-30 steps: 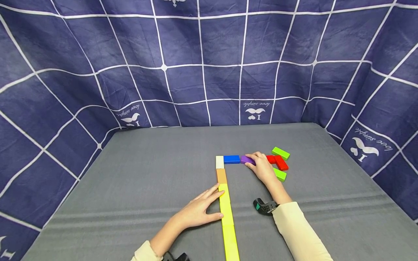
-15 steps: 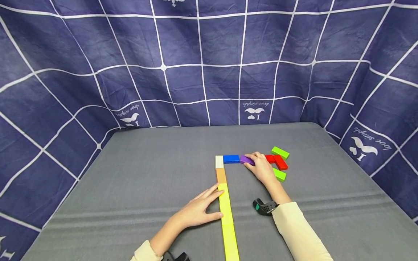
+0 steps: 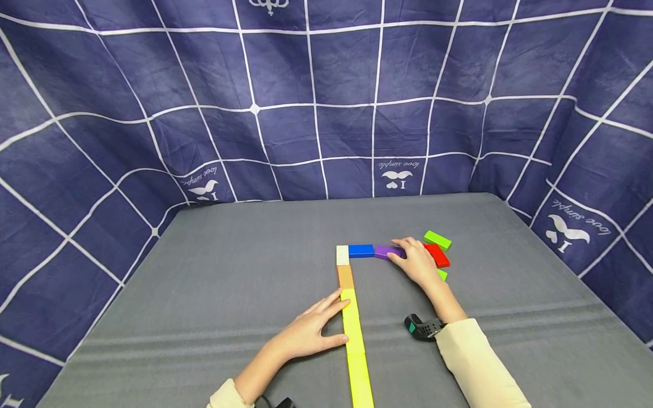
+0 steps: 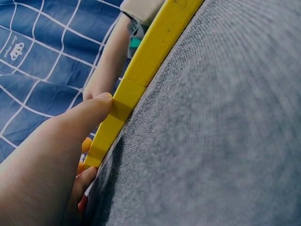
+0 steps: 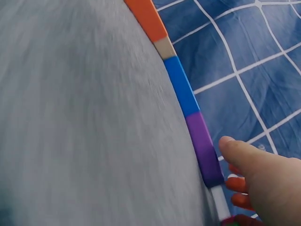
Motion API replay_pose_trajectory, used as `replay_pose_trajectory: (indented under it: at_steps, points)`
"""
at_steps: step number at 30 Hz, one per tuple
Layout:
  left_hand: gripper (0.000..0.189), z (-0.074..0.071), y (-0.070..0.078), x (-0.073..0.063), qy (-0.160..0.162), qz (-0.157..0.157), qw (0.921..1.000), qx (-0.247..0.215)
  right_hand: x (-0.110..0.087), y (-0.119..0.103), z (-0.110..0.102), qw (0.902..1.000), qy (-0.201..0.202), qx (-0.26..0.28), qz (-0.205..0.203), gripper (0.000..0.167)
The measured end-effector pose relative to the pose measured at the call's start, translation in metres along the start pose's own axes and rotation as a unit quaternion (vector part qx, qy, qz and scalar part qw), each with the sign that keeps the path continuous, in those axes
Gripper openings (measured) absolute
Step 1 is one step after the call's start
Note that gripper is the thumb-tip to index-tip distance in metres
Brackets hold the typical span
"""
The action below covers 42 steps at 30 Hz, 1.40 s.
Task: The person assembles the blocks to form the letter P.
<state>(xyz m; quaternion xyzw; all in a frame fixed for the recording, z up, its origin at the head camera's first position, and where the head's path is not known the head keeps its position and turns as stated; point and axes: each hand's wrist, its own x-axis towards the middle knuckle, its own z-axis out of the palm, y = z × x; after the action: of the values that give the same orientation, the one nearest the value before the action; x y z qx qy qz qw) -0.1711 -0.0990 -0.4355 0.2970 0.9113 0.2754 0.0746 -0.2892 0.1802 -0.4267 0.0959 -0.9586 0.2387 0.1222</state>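
My left hand [image 3: 305, 334] lies beside a row of yellow blocks [image 3: 353, 326], its extended fingers and thumb touching their side. The row continues away through an orange block [image 3: 345, 277] to a cream block [image 3: 342, 255]. From there, a blue block [image 3: 361, 251] and a purple block [image 3: 384, 252] run to the right. Over the purple block's right end hovers my right hand [image 3: 419, 265], thumb and fingers apart. In the right wrist view, a gap separates the thumb from the purple block [image 5: 204, 146], and a pale block [image 5: 219, 200] shows beyond it.
A red block [image 3: 437, 255] lies right of my right hand. One green block [image 3: 437, 240] sits behind it, and another green block [image 3: 442, 275] is partly hidden by the hand. The grey cloth surface [image 3: 245, 272] meets a blue checked curtain [image 3: 285, 130] at the back.
My right hand has let go of the purple block and shifted slightly right, its fingers spreading; it now covers more of the red and green blocks. The left hand stays put.
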Motion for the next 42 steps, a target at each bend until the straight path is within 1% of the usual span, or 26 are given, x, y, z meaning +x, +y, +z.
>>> replay_pose_trajectory:
  at_steps: [4,9,14,17,21,23,28,33,37,38,42]
  points:
    - [0.066,-0.001,0.0,-0.001,0.003,0.0,1.0,-0.006,-0.007,0.01,-0.012,1.0,0.003,-0.007,-0.003,0.046]
    - [0.067,-0.001,0.001,-0.001,0.002,0.002,1.0,-0.004,-0.021,0.022,-0.023,0.9996,0.013,-0.019,-0.014,0.044]
    - [0.066,-0.001,0.001,0.0,0.007,0.007,0.9999,-0.002,-0.034,0.029,-0.029,0.9993,0.03,-0.008,-0.019,0.044]
    - [0.066,0.0,0.001,0.001,0.01,0.009,0.9999,-0.001,-0.04,0.031,-0.031,0.9995,0.024,-0.005,-0.018,0.046]
    - [0.066,0.0,0.001,0.002,0.01,0.011,0.9999,-0.001,-0.048,0.032,-0.031,1.0,0.002,-0.004,-0.005,0.046]
    - [0.065,0.001,0.0,0.003,0.009,0.012,0.9999,-0.002,-0.05,0.032,-0.031,1.0,-0.003,-0.005,0.001,0.044]
    - [0.065,0.001,0.0,0.003,0.006,0.011,0.9999,-0.005,-0.054,0.029,-0.029,1.0,0.006,0.003,0.007,0.037]
    - [0.066,0.0,0.0,0.003,0.004,0.01,0.9999,-0.008,-0.056,0.02,-0.024,0.9998,0.014,0.015,0.005,0.036]
    - [0.068,0.0,0.0,0.004,0.011,0.002,0.9993,-0.036,-0.056,0.016,-0.018,0.9994,0.023,0.024,-0.002,0.035]
    - [0.068,-0.001,0.0,0.004,0.015,-0.002,0.9988,-0.046,-0.056,0.015,-0.017,0.9992,0.032,0.022,-0.007,0.034]
    - [0.071,-0.003,-0.005,0.009,0.036,-0.013,0.9969,-0.069,-0.054,0.011,-0.014,0.9989,0.034,0.03,-0.01,0.034]
